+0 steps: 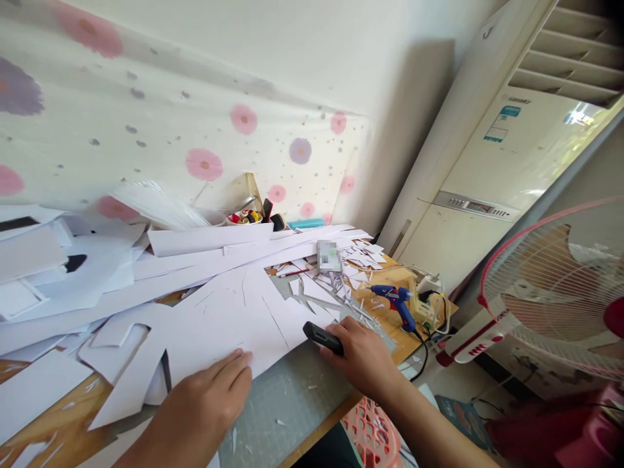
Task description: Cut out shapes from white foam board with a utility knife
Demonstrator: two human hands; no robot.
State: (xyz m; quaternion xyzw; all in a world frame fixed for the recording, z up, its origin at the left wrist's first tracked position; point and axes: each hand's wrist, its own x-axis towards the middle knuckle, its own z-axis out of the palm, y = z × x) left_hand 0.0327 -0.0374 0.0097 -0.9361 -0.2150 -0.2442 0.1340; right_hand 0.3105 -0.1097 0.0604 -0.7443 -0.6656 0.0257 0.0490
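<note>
A large white sheet (229, 312) with thin curved and straight lines lies over a grey cutting mat (273, 416). My left hand (209, 396) rests flat on its near edge, fingers stretched out. Just right of the sheet, my right hand (363, 354) is wrapped round a black utility knife (322, 338). The knife points left, close to the sheet's right edge. Its blade cannot be made out, nor whether it touches the sheet. White offcuts (316, 289) lie beyond the knife.
A blue glue gun (396, 300) with a cord stands at the table's right, beside a power strip (426, 302). White board pieces (43, 260) pile up on the left. A pedestal fan (556, 286) and a pink stool (373, 432) are to the right and below.
</note>
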